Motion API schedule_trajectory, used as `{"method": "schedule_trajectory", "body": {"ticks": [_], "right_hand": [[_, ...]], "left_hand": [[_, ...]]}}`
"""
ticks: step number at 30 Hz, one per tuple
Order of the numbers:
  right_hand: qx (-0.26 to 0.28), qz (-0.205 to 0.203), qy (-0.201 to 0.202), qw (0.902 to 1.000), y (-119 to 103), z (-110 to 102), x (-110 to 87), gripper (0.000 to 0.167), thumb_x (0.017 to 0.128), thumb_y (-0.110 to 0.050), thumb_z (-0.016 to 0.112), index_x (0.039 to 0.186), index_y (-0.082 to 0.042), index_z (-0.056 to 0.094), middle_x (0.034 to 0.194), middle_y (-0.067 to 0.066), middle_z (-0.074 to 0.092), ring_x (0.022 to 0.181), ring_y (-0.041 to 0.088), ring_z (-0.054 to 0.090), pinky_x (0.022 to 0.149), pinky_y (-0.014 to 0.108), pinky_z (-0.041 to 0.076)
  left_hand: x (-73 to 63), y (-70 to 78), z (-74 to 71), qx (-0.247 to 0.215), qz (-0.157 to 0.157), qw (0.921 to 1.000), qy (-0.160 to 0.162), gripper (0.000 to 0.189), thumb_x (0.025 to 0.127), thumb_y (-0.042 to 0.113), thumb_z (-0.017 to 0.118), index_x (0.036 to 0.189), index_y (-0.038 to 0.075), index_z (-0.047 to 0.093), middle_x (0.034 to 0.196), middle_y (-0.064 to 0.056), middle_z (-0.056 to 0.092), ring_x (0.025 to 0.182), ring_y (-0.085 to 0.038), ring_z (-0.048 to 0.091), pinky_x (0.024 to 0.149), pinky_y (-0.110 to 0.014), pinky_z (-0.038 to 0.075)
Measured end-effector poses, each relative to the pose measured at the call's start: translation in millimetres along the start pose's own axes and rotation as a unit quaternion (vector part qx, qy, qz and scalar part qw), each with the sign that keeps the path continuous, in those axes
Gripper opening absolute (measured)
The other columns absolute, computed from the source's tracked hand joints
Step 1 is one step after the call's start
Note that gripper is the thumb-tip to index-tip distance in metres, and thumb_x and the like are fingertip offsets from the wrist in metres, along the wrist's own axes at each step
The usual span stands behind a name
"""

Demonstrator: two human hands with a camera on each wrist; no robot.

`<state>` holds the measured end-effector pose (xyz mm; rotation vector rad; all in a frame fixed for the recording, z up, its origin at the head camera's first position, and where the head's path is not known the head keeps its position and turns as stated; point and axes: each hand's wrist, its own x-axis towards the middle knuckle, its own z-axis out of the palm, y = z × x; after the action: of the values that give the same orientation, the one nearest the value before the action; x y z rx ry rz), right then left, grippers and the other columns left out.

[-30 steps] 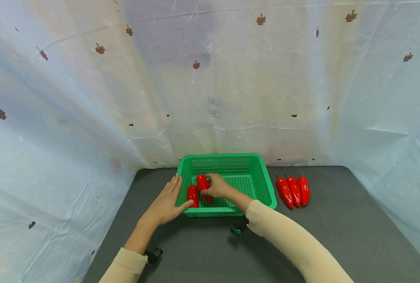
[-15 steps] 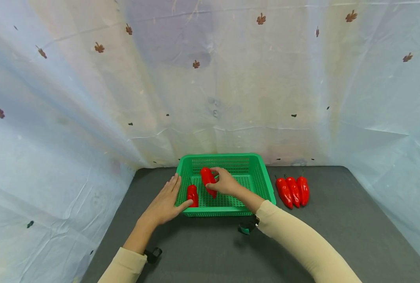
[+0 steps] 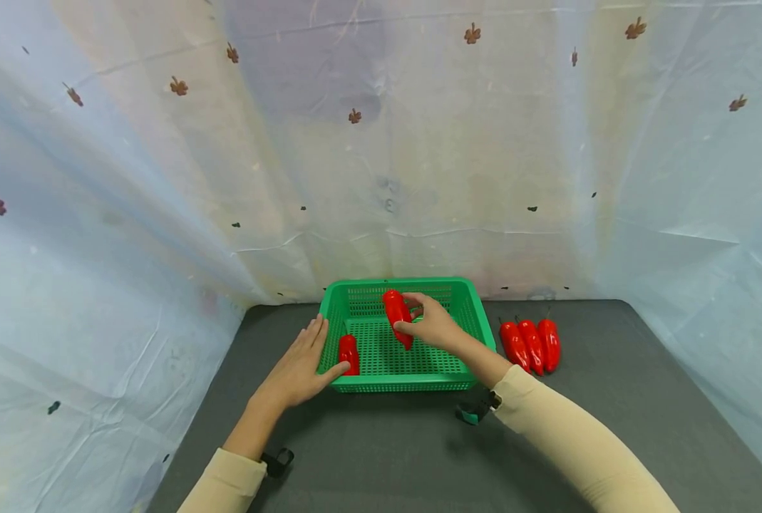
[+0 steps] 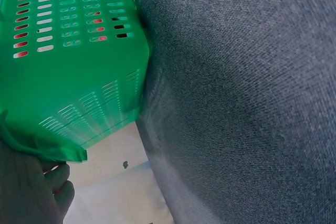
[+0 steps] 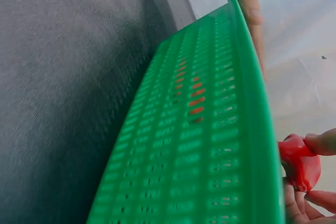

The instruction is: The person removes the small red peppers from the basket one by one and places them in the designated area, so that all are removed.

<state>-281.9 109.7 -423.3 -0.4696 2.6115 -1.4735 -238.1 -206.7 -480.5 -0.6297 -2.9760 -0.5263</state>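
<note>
The head view looks forward and down on the worktop (image 3: 368, 456) from its near side, standing back to frame the whole green basket (image 3: 406, 380) and the sheet (image 3: 445, 157) beyond the far edge. The left wrist view, turned sideways, hugs the basket's near left corner and faces the sheet. The right wrist view, also sideways, runs close along the basket's near wall toward the left hand (image 3: 300, 367); it shares that hand and the held red pepper (image 3: 396, 312) with the head view.
</note>
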Motion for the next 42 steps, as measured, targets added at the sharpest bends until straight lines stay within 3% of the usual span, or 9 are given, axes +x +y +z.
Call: {"method": "schedule_trajectory", "body": {"ticks": [24, 33, 42], "right_hand": [[-0.020, 0.012, 0.050, 0.9985, 27, -82, -47.8, 0.075, 0.102, -0.025, 0.077, 0.165, -0.005, 0.040, 0.154, 0.025, 0.051, 0.128, 0.041, 0.056, 0.084, 0.044, 0.061], [-0.031, 0.017, 0.073, 0.9967, 46, -107, -70.0, 0.076, 0.103, -0.027, 0.076, 0.165, -0.004, 0.039, 0.155, 0.025, 0.051, 0.127, 0.040, 0.056, 0.081, 0.036, 0.058], [-0.067, 0.038, 0.100, 0.9920, 61, -130, -89.5, 0.077, 0.104, -0.031, 0.075, 0.165, -0.002, 0.039, 0.155, 0.026, 0.051, 0.129, 0.042, 0.056, 0.091, 0.041, 0.057]], "left_hand": [[-0.4, 0.7, -1.0, 0.000, 0.005, 1.0000, 0.004, 0.108, 0.103, 0.071, 0.054, 0.171, 0.001, 0.009, 0.180, -0.018, 0.004, 0.166, -0.038, 0.011, 0.133, -0.057, 0.015], [0.5, -1.6, 2.2, 0.007, 0.005, 1.0000, 0.004, 0.109, 0.103, 0.072, 0.053, 0.171, 0.001, 0.008, 0.180, -0.017, 0.003, 0.166, -0.038, 0.011, 0.133, -0.056, 0.014], [1.1, -2.0, 2.2, 0.003, 0.003, 1.0000, 0.001, 0.109, 0.102, 0.073, 0.053, 0.172, 0.002, 0.008, 0.180, -0.016, 0.002, 0.166, -0.036, 0.008, 0.133, -0.056, 0.014]]}}
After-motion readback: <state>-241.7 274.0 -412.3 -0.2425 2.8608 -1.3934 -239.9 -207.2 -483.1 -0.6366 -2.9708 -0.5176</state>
